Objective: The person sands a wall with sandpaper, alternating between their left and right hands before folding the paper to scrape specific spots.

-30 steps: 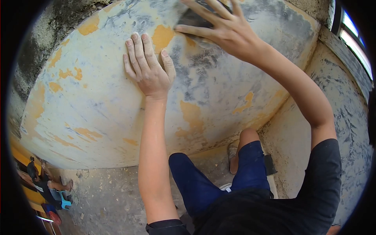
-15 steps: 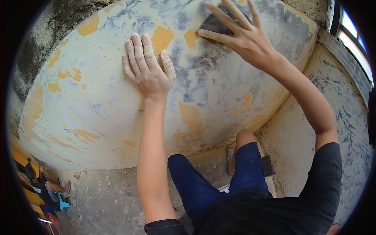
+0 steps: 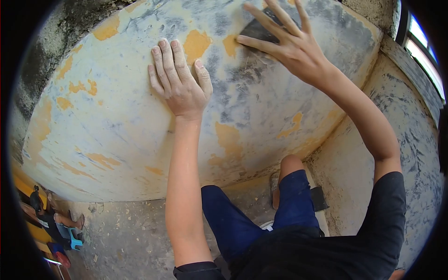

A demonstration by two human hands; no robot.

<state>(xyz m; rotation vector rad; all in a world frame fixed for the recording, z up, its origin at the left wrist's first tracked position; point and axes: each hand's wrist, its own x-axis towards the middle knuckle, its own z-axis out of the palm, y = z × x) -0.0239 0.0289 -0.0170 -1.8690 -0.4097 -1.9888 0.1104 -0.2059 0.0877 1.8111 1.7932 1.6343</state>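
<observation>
My left hand (image 3: 179,81) lies flat, fingers together, on a worn wall (image 3: 116,121) with pale filler and orange paint patches. My right hand (image 3: 289,42) is higher and to the right, fingers spread, pressing a dark sheet of sandpaper (image 3: 256,29) against the same wall. Most of the sheet is hidden under the palm. Grey scuffed streaks surround both hands.
A second rough wall (image 3: 401,140) meets the first at a corner on the right, with a window (image 3: 422,42) at the top right. My knees in dark blue shorts (image 3: 261,214) are below. The dusty floor (image 3: 126,233) carries another person (image 3: 51,219) far left.
My right hand with the sandpaper has slid to the right along the wall since a second ago. My left hand stays pressed in nearly the same spot.
</observation>
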